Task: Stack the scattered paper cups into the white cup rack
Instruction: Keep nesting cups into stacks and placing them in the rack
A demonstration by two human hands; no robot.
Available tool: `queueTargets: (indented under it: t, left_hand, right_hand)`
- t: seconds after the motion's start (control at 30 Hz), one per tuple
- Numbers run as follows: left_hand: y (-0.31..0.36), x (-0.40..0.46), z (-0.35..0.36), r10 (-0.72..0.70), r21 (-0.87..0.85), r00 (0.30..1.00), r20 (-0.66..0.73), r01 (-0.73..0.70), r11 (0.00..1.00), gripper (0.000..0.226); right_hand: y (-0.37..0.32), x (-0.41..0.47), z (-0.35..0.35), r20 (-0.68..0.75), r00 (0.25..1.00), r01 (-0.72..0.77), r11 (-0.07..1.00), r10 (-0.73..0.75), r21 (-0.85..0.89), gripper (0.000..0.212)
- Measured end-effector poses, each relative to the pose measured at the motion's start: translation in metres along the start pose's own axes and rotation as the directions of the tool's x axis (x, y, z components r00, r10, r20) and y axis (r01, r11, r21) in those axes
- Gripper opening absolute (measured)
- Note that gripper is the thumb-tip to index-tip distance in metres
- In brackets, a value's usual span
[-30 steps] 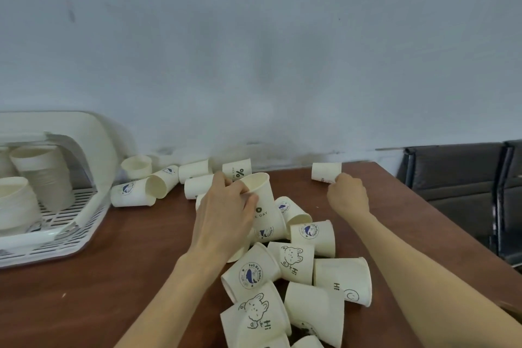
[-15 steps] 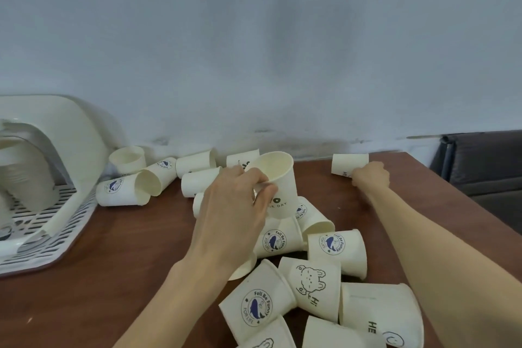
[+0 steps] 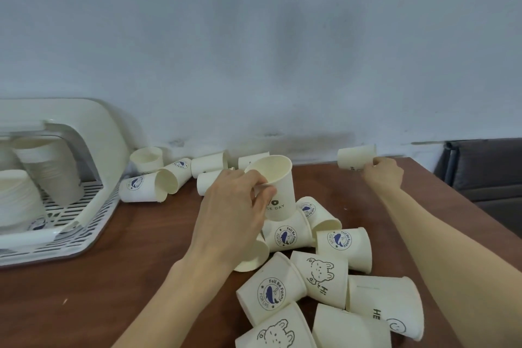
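Note:
My left hand [image 3: 234, 215] grips an upright paper cup [image 3: 278, 189] by its rim, thumb on the outside, above a pile of cups [image 3: 324, 271] lying on the brown table [image 3: 99, 285]. My right hand [image 3: 382, 172] holds a small cup [image 3: 354, 157] lying on its side at the table's far edge by the wall. The white cup rack [image 3: 70, 223] stands at the left with two stacks of cups [image 3: 48, 169] inside. More loose cups [image 3: 158, 183] lie between the rack and my left hand.
A pale wall runs along the table's far edge. Dark padded seats [image 3: 485, 175] stand past the table's right edge. Bare brown tabletop shows in front of the rack, at the lower left.
My left hand lifted its cup slightly higher off the pile. My right hand closed round the far cup and raised it a little. The view shifted closer and to the left.

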State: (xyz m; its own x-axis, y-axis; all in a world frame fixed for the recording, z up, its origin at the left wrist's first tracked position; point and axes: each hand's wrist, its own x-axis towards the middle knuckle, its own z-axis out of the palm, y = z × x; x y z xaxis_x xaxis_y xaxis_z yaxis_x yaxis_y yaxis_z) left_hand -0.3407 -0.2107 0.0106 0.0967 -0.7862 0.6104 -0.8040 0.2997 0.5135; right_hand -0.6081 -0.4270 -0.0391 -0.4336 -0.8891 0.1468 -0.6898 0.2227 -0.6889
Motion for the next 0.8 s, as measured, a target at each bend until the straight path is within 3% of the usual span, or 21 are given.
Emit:
queueTargets:
  t: [0.1, 0.37, 0.8]
  left_hand:
    - [0.001, -0.012, -0.020, -0.002, 0.015, 1.000, -0.013, 0.002, 1.000, 0.013]
    - [-0.009, -0.046, -0.084, -0.023, 0.019, 0.999, -0.032, 0.024, 1.000, 0.013]
    - [-0.066, -0.095, -0.200, -0.071, 0.070, 0.997, 0.009, 0.070, 0.995, 0.015]
  right_hand:
    - [-0.012, -0.016, -0.018, -0.013, 0.996, 0.090, 0.996, -0.090, 0.014, 0.015]
    - [-0.061, -0.095, -0.045, -0.037, 0.966, 0.257, 0.964, -0.254, 0.075, 0.024]
    - [-0.162, -0.256, -0.029, 0.005, 0.908, 0.418, 0.904, -0.420, 0.088, 0.023]
